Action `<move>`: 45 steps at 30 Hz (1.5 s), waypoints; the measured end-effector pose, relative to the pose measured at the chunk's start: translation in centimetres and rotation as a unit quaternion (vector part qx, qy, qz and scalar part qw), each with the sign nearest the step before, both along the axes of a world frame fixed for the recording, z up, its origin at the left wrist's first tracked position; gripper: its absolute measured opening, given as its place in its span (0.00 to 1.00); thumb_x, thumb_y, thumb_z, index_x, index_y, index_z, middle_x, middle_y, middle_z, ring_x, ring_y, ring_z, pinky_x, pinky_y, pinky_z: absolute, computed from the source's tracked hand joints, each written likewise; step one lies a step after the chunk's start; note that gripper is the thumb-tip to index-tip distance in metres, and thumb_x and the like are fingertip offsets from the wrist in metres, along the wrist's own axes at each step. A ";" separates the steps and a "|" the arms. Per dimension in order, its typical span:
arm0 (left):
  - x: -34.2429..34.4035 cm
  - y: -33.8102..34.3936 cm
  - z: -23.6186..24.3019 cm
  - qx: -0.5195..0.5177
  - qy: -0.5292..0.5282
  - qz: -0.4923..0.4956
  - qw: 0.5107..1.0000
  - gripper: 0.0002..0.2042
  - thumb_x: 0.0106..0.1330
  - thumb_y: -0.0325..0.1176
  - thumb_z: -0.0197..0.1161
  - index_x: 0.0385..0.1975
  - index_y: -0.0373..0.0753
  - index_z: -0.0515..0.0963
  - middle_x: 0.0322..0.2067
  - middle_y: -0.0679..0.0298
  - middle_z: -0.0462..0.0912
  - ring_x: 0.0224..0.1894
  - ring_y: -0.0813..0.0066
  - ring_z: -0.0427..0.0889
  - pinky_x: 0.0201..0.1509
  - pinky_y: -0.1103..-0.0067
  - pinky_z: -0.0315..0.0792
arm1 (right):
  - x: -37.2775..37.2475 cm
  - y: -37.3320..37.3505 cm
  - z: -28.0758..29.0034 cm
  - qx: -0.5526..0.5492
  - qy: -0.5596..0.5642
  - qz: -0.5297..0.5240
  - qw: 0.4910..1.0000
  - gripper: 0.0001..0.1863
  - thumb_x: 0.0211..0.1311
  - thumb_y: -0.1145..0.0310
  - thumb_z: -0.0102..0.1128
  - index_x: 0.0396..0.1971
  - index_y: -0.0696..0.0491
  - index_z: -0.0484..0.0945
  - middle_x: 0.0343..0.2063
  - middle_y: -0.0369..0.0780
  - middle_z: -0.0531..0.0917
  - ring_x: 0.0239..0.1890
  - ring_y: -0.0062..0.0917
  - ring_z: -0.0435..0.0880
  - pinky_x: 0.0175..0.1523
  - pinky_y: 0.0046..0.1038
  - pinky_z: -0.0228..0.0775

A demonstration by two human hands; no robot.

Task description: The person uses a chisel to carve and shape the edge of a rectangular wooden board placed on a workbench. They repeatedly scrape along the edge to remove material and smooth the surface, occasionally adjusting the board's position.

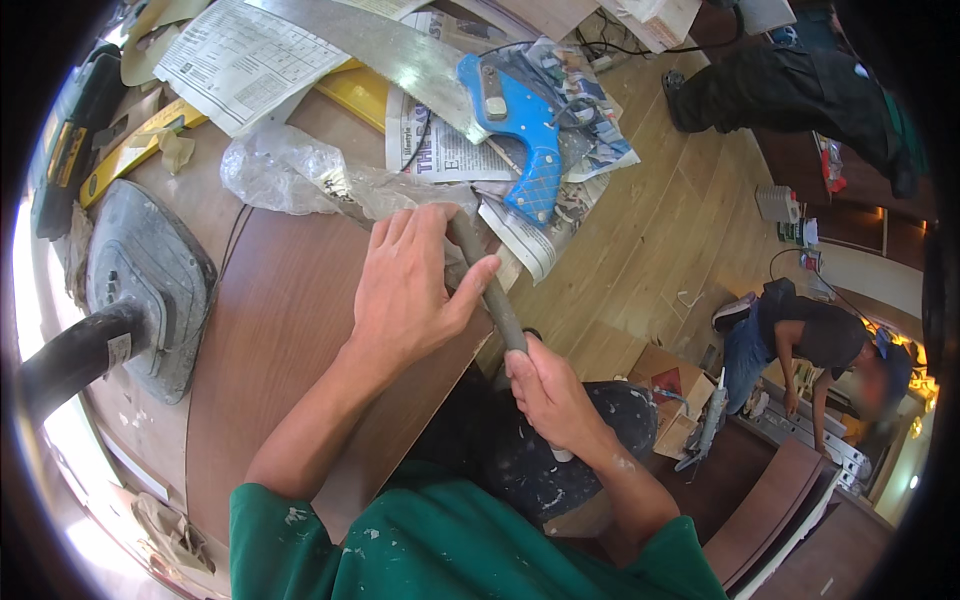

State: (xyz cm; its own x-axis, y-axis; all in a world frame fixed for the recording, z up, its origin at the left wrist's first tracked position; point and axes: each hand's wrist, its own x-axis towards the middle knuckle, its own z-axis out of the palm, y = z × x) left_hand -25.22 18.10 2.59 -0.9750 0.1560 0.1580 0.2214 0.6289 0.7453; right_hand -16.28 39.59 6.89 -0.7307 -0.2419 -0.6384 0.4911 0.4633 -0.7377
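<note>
My left hand [405,295] lies over the upper end of a long grey bar [501,310], fingers curled onto it and thumb along its side. Lower down, my right hand [550,395] is closed around the same bar, whose pale tip shows below it. The bar runs slantwise along the edge of a brown wood-grain board [270,340]. Just beyond my left hand lies crumpled clear plastic [280,175], and a blue-handled saw [532,175] rests on newspapers [240,65].
At left are a grey tool head [150,250] with a black tube and yellow levels [100,170]. A bent-over person [805,335] works low at right by a cardboard box [655,375] and caulking gun [712,430]. Another person's dark-clad leg [770,90] shows upper right.
</note>
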 end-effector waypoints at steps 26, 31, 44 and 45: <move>-0.1 0.2 -0.4 -0.052 0.030 -0.003 0.998 0.26 0.66 0.48 0.72 0.52 0.32 0.76 0.42 0.51 0.81 0.49 0.48 0.79 0.60 0.59 0.70 | 1.0 -1.1 -0.3 -0.008 0.002 -0.026 1.000 0.17 0.88 0.60 0.44 0.40 0.58 0.71 0.21 0.40 0.72 0.25 0.29 0.74 0.36 0.36 0.69; 0.0 0.4 0.2 -0.046 0.042 -0.027 0.998 0.25 0.67 0.53 0.72 0.45 0.34 0.77 0.37 0.52 0.82 0.45 0.52 0.81 0.62 0.60 0.69 | 1.4 0.5 0.2 -0.031 -0.042 -0.037 0.998 0.19 0.89 0.56 0.43 0.38 0.55 0.70 0.21 0.34 0.72 0.23 0.20 0.72 0.30 0.29 0.68; 0.4 0.7 0.1 -0.049 -0.001 -0.027 0.998 0.24 0.68 0.52 0.72 0.43 0.35 0.76 0.35 0.54 0.81 0.43 0.52 0.80 0.56 0.61 0.70 | 2.8 -1.0 -0.2 -0.016 -0.031 -0.057 0.998 0.18 0.89 0.59 0.43 0.37 0.56 0.69 0.21 0.34 0.70 0.23 0.20 0.71 0.30 0.30 0.68; 0.3 0.5 -0.2 -0.055 -0.001 -0.017 0.998 0.23 0.68 0.51 0.72 0.44 0.34 0.76 0.35 0.53 0.81 0.43 0.52 0.79 0.56 0.61 0.70 | 2.5 -1.3 -0.3 -0.024 -0.035 -0.055 0.998 0.18 0.89 0.58 0.43 0.37 0.56 0.69 0.21 0.34 0.70 0.23 0.20 0.71 0.30 0.30 0.68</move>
State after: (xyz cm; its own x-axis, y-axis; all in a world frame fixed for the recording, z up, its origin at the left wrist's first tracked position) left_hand -24.92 18.57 2.35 -0.9689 0.2064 0.1362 0.2435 0.6994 0.6720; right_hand -13.73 38.26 6.58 -0.7082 -0.1942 -0.6788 0.5891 0.3675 -0.7197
